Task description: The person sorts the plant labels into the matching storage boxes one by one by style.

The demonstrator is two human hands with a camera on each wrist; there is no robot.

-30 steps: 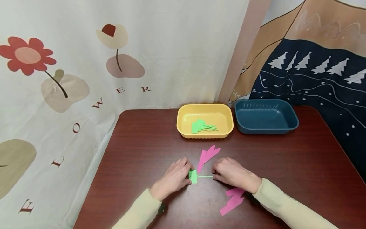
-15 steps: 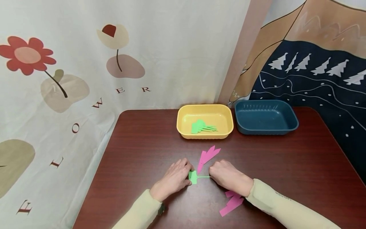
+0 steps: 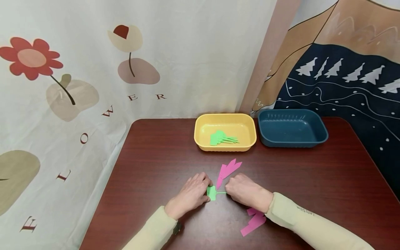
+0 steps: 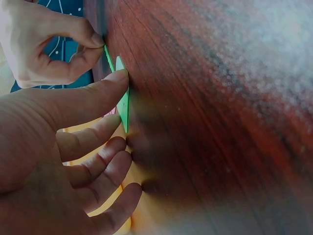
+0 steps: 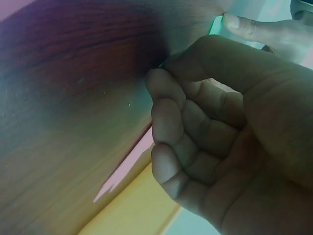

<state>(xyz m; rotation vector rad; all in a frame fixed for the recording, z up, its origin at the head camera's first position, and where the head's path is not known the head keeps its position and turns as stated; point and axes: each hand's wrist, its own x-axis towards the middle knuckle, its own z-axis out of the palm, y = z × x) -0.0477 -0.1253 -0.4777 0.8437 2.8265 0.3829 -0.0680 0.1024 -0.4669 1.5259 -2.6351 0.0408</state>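
A green cable tag with a flat square head and a thin tail lies on the table between the two hands. My left hand holds the head between thumb and forefinger; the left wrist view shows the head standing edge-on between them, the other fingertips touching the table. My right hand pinches the tail's end between thumb and forefinger, its remaining fingers curled in, as the right wrist view shows. The tail's tip is hidden by the right fingers.
Pink pointed strips lie behind the hands, and more pink strips lie partly under the right forearm. At the back stand a yellow tray with several green tags inside and a dark blue tray.
My right hand has slid left along the tail towards the head, leaving less of the tail showing, and its fingers look more curled. The left hand stays where it was.
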